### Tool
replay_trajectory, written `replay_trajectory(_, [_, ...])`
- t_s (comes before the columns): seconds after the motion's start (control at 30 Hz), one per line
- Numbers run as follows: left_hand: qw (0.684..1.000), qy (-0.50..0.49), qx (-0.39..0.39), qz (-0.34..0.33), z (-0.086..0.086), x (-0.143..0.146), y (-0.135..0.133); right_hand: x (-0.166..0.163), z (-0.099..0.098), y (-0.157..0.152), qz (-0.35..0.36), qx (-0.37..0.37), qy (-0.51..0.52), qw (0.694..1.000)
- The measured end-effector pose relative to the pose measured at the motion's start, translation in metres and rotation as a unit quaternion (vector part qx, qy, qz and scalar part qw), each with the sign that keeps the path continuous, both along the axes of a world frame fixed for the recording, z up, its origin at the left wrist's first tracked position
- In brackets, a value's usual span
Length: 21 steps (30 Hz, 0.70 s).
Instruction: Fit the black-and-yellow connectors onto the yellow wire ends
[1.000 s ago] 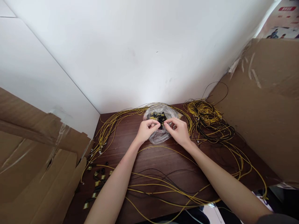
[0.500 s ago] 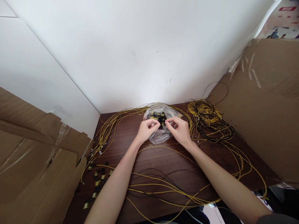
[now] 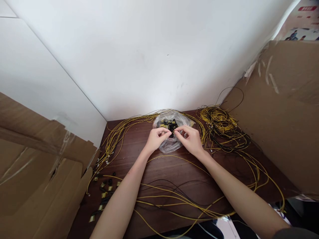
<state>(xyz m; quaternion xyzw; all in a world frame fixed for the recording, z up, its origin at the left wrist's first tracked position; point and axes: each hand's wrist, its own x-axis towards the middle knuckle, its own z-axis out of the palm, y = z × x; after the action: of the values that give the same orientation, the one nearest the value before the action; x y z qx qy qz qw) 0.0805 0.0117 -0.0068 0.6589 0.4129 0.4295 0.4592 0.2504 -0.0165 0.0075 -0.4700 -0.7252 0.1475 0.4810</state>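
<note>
My left hand (image 3: 156, 138) and my right hand (image 3: 189, 138) meet fingertip to fingertip over a clear plastic bag (image 3: 168, 146) at the back of the dark wooden table (image 3: 169, 169). Both hands are pinched shut on a small black part (image 3: 171, 134) between them, just above the bag's opening. The bag holds several black and yellow small parts (image 3: 169, 124). Thin yellow wires (image 3: 174, 199) run across the table under my forearms.
A tangled coil of yellow and black wires (image 3: 221, 127) lies at the back right. Several small black and gold pieces (image 3: 106, 189) lie at the left front. Cardboard sheets stand on the left (image 3: 37, 172) and the right (image 3: 281, 109). A white wall (image 3: 149, 53) closes the back.
My hands stay over the bag; the right fingertips have shifted slightly towards the left hand. Nothing else has moved.
</note>
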Motion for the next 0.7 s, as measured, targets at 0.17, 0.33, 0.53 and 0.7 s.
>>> replay_trajectory(0.17, [1.000,-0.003,0.003,0.005,-0.0002,0.0002,-0.0003,0.0004,0.0007,0.0011,-0.035,0.000,0.005,0.999])
replay_trajectory(0.33, [1.000,-0.002,-0.001,0.012,0.0017,0.0006,-0.0013,0.0010,0.0012,0.0014,-0.023,-0.002,0.004,1.000])
replay_trajectory(0.53, [1.000,0.021,0.004,0.001,0.0020,0.0002,-0.0010,-0.0005,0.0010,-0.0011,0.018,-0.002,-0.004,1.000])
replay_trajectory(0.7, [0.999,0.038,0.011,0.004,0.0016,0.0000,-0.0008,-0.0010,0.0008,-0.0018,0.020,0.000,-0.007,1.000])
